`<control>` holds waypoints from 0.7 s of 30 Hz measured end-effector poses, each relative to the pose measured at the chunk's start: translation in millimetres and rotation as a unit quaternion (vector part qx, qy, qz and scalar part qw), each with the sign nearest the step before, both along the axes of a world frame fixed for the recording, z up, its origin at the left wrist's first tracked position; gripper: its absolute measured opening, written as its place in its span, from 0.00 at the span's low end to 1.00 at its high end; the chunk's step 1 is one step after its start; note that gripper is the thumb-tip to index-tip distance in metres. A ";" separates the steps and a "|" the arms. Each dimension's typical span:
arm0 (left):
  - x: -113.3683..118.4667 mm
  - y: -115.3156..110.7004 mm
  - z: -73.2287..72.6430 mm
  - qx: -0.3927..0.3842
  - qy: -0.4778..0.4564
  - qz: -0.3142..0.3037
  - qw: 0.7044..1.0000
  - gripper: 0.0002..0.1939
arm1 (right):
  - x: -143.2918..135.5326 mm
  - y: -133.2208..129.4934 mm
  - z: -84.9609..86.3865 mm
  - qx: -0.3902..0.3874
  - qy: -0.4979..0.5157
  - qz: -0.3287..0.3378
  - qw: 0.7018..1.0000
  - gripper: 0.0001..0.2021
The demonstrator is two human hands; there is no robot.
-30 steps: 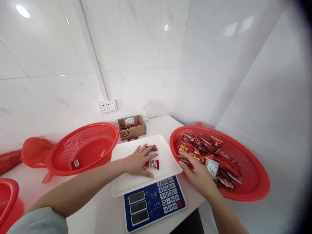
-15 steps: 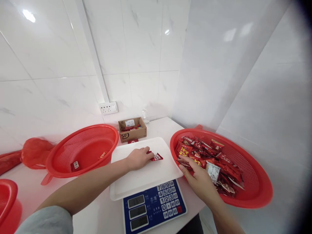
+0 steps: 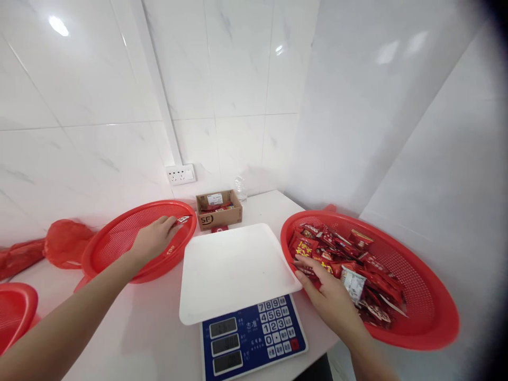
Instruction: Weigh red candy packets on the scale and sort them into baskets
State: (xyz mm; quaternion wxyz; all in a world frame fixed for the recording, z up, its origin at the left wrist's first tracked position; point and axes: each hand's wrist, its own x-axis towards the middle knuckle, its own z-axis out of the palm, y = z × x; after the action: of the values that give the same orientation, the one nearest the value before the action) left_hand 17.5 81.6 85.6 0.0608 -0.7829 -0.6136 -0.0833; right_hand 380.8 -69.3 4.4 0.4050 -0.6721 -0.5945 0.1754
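Observation:
My left hand [image 3: 155,239] is over the red plastic basket [image 3: 130,214] on the left, its fingers pinching a small red snack packet [image 3: 183,219] by one end. My right hand [image 3: 327,293] reaches over the near rim of the right red basket [image 3: 431,309]. Its thumb and fingers close around a red snack packet [image 3: 304,266] at the edge of the heap. Many red packets and a silvery white packet [image 3: 353,284] lie in that basket. Between the baskets, a white tray [image 3: 236,270] sits on the scale [image 3: 254,338], with nothing on it.
Behind the tray stands a small cardboard box [image 3: 220,217] with packets inside. A red mesh bag [image 3: 68,244] lies at the far left, and part of another red basket [image 3: 18,312] shows at the left edge. Tiled walls enclose the table's back and right.
My left hand has lifted the red packet off the white tray and carried it left over the left basket. The right hand stays at the right basket. The view has shifted slightly.

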 end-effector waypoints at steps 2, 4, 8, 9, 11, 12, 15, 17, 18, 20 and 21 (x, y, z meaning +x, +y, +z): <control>-17.7 -1.4 -1.9 -0.037 -0.007 0.008 0.999 0.21 | 0.3 -0.1 -0.1 0.001 0.001 -0.002 1.000 0.19; -28.8 -6.2 -5.0 -0.063 -0.018 -0.006 0.998 0.22 | 0.2 0.1 -0.2 -0.001 0.002 -0.004 1.000 0.19; -30.1 -30.2 -11.6 -0.058 -0.079 0.024 0.995 0.23 | 0.2 1.0 -1.8 -0.003 -0.004 0.001 1.000 0.19; -27.3 -38.7 -14.3 -0.052 -0.101 0.031 0.993 0.22 | 0.5 1.2 -2.4 -0.006 -0.005 0.001 1.000 0.20; -19.4 -56.5 -21.8 -0.038 -0.140 0.028 0.989 0.20 | 1.4 1.5 -3.6 -0.010 -0.003 -0.007 1.000 0.22; -14.7 -65.1 -26.5 -0.029 -0.159 0.016 0.987 0.19 | 1.8 1.6 -4.0 -0.011 -0.002 -0.019 1.000 0.23; 1.6 -86.6 -39.7 -0.014 -0.211 -0.050 0.976 0.17 | 0.7 2.0 -3.4 -0.013 -0.016 -0.068 0.997 0.23; 13.8 -95.8 -44.7 -0.026 -0.240 -0.106 0.965 0.16 | -5.1 2.7 -1.6 -0.011 -0.026 -0.080 0.996 0.22; 20.0 -98.8 -45.8 -0.035 -0.252 -0.130 0.958 0.16 | -10.0 3.2 -0.5 -0.010 -0.025 -0.072 0.997 0.21; 32.1 -101.6 -46.4 -0.055 -0.269 -0.166 0.947 0.15 | -23.5 4.6 2.1 -0.010 -0.016 -0.038 0.999 0.19; 37.7 -101.8 -46.5 -0.063 -0.276 -0.178 0.943 0.14 | -31.7 5.4 3.5 -0.012 -0.013 -0.017 1.000 0.19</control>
State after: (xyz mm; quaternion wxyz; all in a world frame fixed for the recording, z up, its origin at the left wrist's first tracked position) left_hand 55.2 -20.2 39.1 -0.1761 -0.8281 -0.4608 -0.2662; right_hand 349.2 -63.9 7.8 0.3916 -0.6893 -0.5862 0.1669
